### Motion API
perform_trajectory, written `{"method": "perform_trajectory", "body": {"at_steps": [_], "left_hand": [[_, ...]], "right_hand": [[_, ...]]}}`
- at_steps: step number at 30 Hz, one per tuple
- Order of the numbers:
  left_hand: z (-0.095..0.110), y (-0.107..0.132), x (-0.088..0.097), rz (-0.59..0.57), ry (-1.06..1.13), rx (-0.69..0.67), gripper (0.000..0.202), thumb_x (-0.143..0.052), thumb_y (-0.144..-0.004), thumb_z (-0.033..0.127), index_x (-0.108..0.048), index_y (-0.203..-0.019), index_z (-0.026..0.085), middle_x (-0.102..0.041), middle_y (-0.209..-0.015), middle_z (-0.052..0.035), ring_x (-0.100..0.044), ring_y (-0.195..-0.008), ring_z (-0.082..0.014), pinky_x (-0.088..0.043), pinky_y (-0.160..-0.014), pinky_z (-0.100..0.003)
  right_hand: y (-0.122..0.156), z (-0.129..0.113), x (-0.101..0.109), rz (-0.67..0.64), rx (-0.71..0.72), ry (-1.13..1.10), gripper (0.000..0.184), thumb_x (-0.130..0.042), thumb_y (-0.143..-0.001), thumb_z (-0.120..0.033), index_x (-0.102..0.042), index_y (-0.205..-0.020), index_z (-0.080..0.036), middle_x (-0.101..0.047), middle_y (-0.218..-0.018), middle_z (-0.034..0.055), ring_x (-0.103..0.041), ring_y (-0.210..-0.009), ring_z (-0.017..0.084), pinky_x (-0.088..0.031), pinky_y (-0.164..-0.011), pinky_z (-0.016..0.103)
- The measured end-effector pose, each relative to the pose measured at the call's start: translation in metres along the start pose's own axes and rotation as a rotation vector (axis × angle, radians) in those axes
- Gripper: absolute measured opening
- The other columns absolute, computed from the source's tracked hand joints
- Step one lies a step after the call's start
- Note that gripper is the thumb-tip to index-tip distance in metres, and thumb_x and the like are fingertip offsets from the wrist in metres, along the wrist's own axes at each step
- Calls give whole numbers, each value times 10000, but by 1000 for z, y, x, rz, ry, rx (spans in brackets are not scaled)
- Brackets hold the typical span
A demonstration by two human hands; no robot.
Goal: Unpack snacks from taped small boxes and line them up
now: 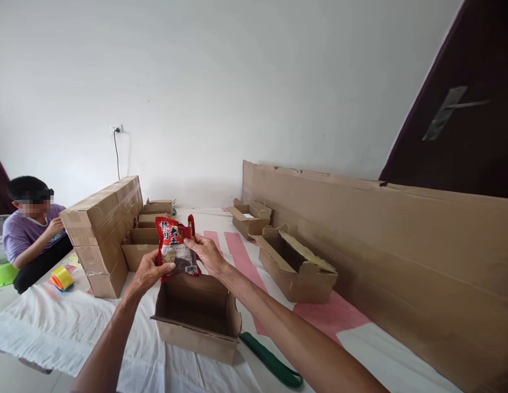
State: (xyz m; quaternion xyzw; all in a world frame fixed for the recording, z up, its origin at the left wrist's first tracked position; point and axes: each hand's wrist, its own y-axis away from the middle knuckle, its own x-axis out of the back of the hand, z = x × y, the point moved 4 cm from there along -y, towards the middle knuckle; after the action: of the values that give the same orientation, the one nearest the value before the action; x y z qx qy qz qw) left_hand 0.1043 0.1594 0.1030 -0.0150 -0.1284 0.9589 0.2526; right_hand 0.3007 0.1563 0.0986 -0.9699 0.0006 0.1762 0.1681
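Red and glossy, a snack packet [175, 246] is held upright in the air by both hands, just above the far wall of an open cardboard box [192, 339]. The left hand [149, 273] has its grip closed on the packet's lower left edge, thumb across the front. The right hand [208, 254] pinches the upper right edge between thumb and fingers. The packet touches nothing but the two hands.

The open box sits on a white cloth [53, 327] with pink stripes, flaps up, and nothing shows in the part of its inside that can be seen. A green strap [272, 361] lies on the cloth just beside its right corner.

To the left stands a stack of sealed boxes [102, 229], with a row of open boxes [141, 243] behind it. To the right are two more open boxes, one near [307, 286] and one farther back [249, 218]. They sit along a long cardboard sheet [401, 245] that leans against the wall. A dark door [475, 109] is above the sheet.

At the far left another person [28, 229] in a purple shirt sits by the stack, with yellow and orange tape rolls [62, 278] on the cloth nearby.
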Motion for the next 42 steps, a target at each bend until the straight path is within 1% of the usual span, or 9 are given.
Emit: {"method": "perform_trajectory", "body": {"at_steps": [3, 5, 8, 11, 15, 20, 29, 34, 42], "left_hand": [[-11, 0, 5, -5, -49, 59, 593, -992, -633, 556, -801, -981, 116, -794, -803, -87, -732, -693, -211, -551, -602, -273], [-15, -2, 8, 21, -49, 48, 586, -975, -651, 581, -789, -949, 113, -783, -765, -89, -722, -656, -206, -529, -563, -264], [-21, -9, 12, 71, -39, 24, 588, -971, -637, 606, -767, -899, 120, -774, -731, -75, -705, -616, -188, -524, -546, -259], [-26, -17, 15, 106, -32, 19, 606, -979, -612, 613, -762, -893, 121, -772, -717, -64, -698, -590, -176, -515, -528, -247], [-31, -27, 17, 120, -33, 47, 615, -990, -596, 596, -765, -905, 115, -784, -729, -75, -719, -600, -189, -497, -499, -234], [-31, -32, 18, 119, -46, 83, 584, -990, -619, 556, -779, -950, 124, -803, -758, -86, -751, -633, -210, -494, -504, -229], [-27, -15, 10, 106, -37, 83, 575, -996, -606, 563, -775, -910, 128, -803, -774, -87, -767, -673, -230, -529, -555, -259], [-25, -5, 3, 112, -39, 90, 570, -1013, -581, 545, -772, -897, 136, -802, -771, -77, -768, -678, -228, -543, -581, -268], [-19, -2, -1, 112, -43, 69, 563, -1015, -571, 550, -777, -872, 139, -789, -747, -68, -747, -659, -212, -545, -583, -265]], "right_hand": [[-5, 3, 2, 2, -2, -21, 552, -918, -682, -687, -749, -869, -196, -737, -789, 23, -628, -687, 173, -533, -648, 313], [-7, 6, 0, -28, -5, -28, 550, -890, -714, -700, -756, -907, -203, -752, -824, 28, -650, -715, 185, -551, -672, 327], [-9, 14, -2, -75, -11, -21, 572, -887, -706, -707, -769, -929, -193, -762, -827, 35, -670, -731, 198, -560, -694, 342], [-14, 26, 0, -80, -24, -9, 603, -900, -675, -716, -764, -895, -171, -757, -781, 35, -666, -690, 191, -547, -685, 342], [-25, 39, 7, -55, -41, -12, 645, -899, -638, -749, -753, -874, -166, -759, -765, 35, -664, -666, 183, -541, -676, 337], [-32, 43, 11, -52, -56, -12, 675, -884, -625, -775, -752, -881, -165, -771, -778, 40, -690, -691, 197, -556, -701, 349], [-5, 33, 10, -60, -49, -3, 600, -876, -706, -729, -779, -918, -177, -781, -830, 47, -703, -748, 224, -570, -738, 372], [9, 27, 10, -65, -67, 4, 589, -864, -723, -733, -771, -927, -188, -760, -782, 40, -690, -689, 226, -573, -691, 385], [12, 23, 12, -52, -45, 56, 623, -843, -704, -768, -755, -906, -185, -739, -753, 31, -663, -663, 211, -558, -661, 368]]}}
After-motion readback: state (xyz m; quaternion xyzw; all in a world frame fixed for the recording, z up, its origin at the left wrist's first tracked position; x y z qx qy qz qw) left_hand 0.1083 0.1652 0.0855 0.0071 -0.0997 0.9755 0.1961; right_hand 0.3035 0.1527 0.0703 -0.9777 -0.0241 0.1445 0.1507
